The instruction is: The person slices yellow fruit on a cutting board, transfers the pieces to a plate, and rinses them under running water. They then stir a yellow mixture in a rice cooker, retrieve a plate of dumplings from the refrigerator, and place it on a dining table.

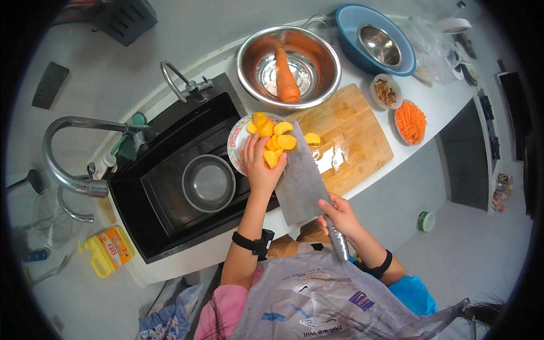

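My right hand grips the metal handle of a wide cleaver. Its blade tilts over the near left of a wooden cutting board, beside a flower-patterned plate. Yellow vegetable chunks are heaped on the plate and along the blade's left edge; which ones rest on the blade is hard to tell. Against these chunks lies my left hand, fingers over the plate and thumb by the blade, not closed around any piece. One more yellow chunk sits on the wet board, just right of the blade.
Behind the plate, a steel bowl holds a whole carrot. Shredded carrot and a small bowl of brown bits stand right of the board. A grey pot sits in the black sink, under a tall faucet.
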Available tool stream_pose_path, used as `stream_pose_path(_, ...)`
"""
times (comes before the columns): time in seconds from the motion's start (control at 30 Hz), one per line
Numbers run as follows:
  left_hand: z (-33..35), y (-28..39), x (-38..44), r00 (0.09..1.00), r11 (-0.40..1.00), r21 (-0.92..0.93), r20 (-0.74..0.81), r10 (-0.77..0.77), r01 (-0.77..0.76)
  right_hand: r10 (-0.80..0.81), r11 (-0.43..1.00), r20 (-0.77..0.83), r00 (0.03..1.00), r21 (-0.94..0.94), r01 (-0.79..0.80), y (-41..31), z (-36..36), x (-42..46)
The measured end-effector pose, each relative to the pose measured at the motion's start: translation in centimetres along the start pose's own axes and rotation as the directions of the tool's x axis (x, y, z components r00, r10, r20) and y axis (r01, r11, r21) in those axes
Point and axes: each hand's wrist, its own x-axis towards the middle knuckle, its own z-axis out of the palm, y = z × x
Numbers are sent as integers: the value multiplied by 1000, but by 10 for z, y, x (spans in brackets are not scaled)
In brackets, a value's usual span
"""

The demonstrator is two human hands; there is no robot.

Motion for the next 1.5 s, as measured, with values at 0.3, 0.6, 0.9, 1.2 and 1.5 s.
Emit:
stream_pose_path(0.3, -7, -29, 14, 994, 990, 99, -20, 103, -101, 22, 1000, -80, 997, -15, -23, -12, -8, -21)
stream_pose_path(0.6, -16, -67, 8, 839, 777, -389, -19, -543, 495, 23, 993, -102, 994, -113, -35, -34, 2, -36)
stream_pose_path(0.9, -21, -77, -4, 719, 247, -803, 292, -631, 543, -24, 951, -121, 992, -310, -15, -52, 9, -59)
stream_pose_path(1.2, -33, -67, -10, 650, 255, -707, 367, -665, 660, -141, 947, -165, 976, -311, 84, -42, -26, -80)
stream_pose_path(1.5, -41, -36, -19, 885, 888, 35, -117, -452, 458, -286, 933, -287, 914, -303, 197, -17, -80, -61)
